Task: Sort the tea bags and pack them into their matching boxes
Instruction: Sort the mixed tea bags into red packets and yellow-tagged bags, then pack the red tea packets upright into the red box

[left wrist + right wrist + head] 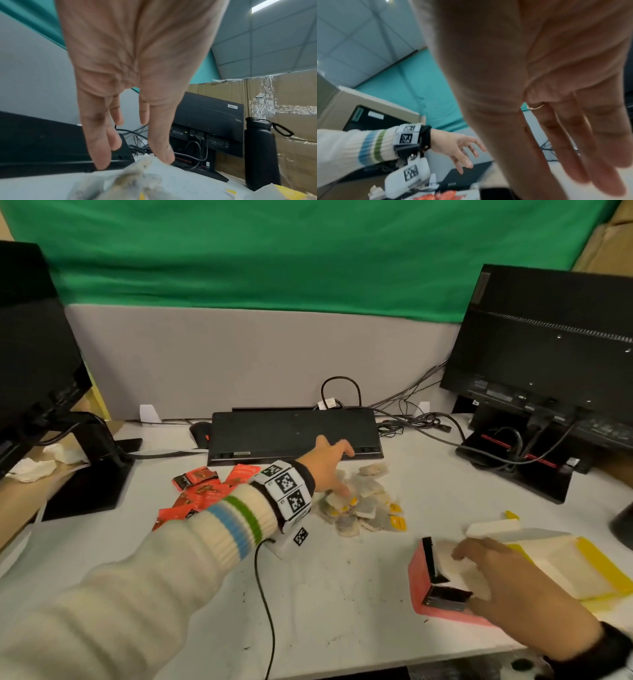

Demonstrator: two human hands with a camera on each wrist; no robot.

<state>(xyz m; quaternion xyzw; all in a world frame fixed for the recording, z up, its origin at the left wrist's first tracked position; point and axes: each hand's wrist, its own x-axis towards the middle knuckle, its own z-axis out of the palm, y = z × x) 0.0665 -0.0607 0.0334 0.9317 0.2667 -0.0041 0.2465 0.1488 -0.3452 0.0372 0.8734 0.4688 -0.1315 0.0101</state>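
A heap of paper tea bags (363, 508) with yellow tags lies mid-table; in the left wrist view the tea bags (145, 180) are blurred and close. My left hand (337, 474) reaches over the heap with fingers spread and straight, one fingertip (167, 159) touching the top bag. Red foil tea sachets (202, 491) lie left of the heap, partly hidden by my sleeve. Near the front right an open red box (431, 590) stands beside an open yellow box (603, 570). My right hand (479, 563) hovers flat over the red box, its fingers (573, 155) straight and holding nothing.
A black keyboard (294, 436) and mouse (200, 431) lie behind the heap. Monitors stand at the left (34, 354) and right (548, 354), with cables (411, 419) between them. A black bottle (260, 152) stands at the right. Crumpled tissue (30, 469) lies far left.
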